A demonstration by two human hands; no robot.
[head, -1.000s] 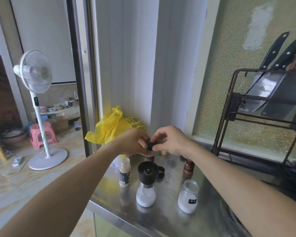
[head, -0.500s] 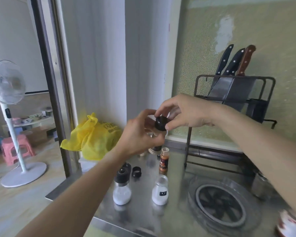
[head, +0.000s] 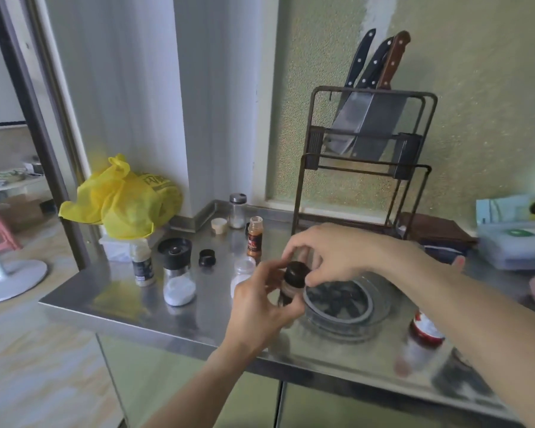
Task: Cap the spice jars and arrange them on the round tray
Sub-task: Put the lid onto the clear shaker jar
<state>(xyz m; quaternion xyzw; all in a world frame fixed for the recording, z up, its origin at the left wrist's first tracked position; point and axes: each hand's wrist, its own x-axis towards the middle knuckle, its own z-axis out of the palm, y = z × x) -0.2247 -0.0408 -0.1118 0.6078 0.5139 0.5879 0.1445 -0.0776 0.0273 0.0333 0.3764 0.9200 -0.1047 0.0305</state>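
My left hand point(head: 260, 307) grips a small spice jar point(head: 286, 293) by its body, just left of the round tray point(head: 380, 299). My right hand point(head: 328, 254) pinches the jar's black cap point(head: 294, 272) from above. On the steel counter point(head: 198, 316) stand a black-topped grinder with white contents point(head: 178, 274), a small white bottle point(head: 142, 262), an uncapped brown spice bottle point(head: 254, 237), a clear jar with white powder point(head: 241, 271) partly behind my left hand, and a grey-lidded jar point(head: 238, 210) at the back. A loose black cap point(head: 207, 257) and a beige cap point(head: 219, 225) lie nearby.
A knife rack point(head: 365, 156) with cleavers stands behind the tray. A yellow plastic bag point(head: 124, 199) sits at the counter's back left. A red-labelled jar point(head: 425, 330), blurred, is at the right front. Boxes point(head: 516, 230) lie at the far right.
The view swung right and down. Both hands came down with the jar from chest height to just above the counter beside the round tray, the right still on the black cap.
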